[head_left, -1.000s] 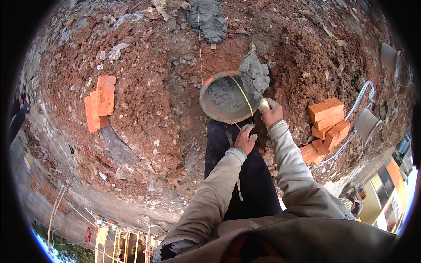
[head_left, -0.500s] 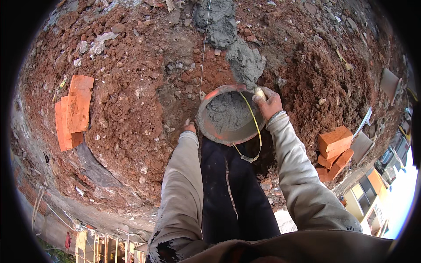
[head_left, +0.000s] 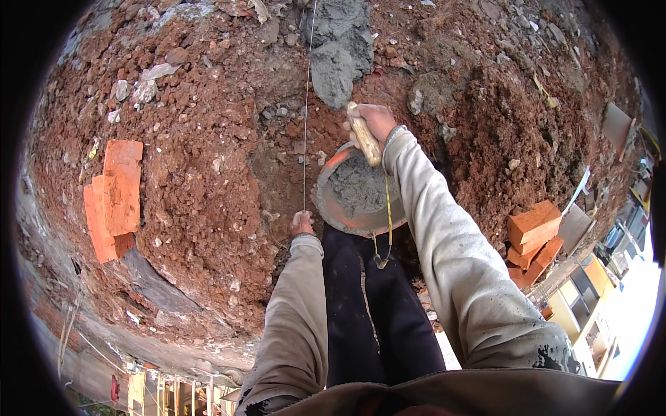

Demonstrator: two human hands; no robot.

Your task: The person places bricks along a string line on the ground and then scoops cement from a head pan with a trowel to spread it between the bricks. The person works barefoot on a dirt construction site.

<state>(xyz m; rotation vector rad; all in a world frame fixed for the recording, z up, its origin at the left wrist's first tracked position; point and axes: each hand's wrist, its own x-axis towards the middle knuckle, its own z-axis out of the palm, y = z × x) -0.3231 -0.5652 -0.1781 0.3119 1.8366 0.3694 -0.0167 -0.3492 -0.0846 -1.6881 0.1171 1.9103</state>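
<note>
My right hand [head_left: 374, 123] is closed round the pale wooden handle [head_left: 365, 142] of a trowel, above the far rim of a round basin [head_left: 334, 220]. Grey mortar [head_left: 334, 76] covers the place of its blade, so the metal does not show. More wet mortar [head_left: 359, 186] lies in the basin, before my dark trousers. My left hand [head_left: 302, 223] is low beside the basin's left side, fingers curled; what they hold, if anything, is hidden. A taut white string [head_left: 307, 104] runs down to this hand. A yellow cord [head_left: 389, 208] hangs across the basin.
Orange bricks [head_left: 123, 187] are stacked at the left on reddish, stony soil [head_left: 201, 194]. Another brick pile [head_left: 534, 232] stands at the right. A strip of grey mortar [head_left: 343, 17] lies along the ground ahead, beside the string.
My right hand has moved left and forward with the trowel, from the basin's right rim to beyond its far rim. My left hand has shifted slightly nearer to me.
</note>
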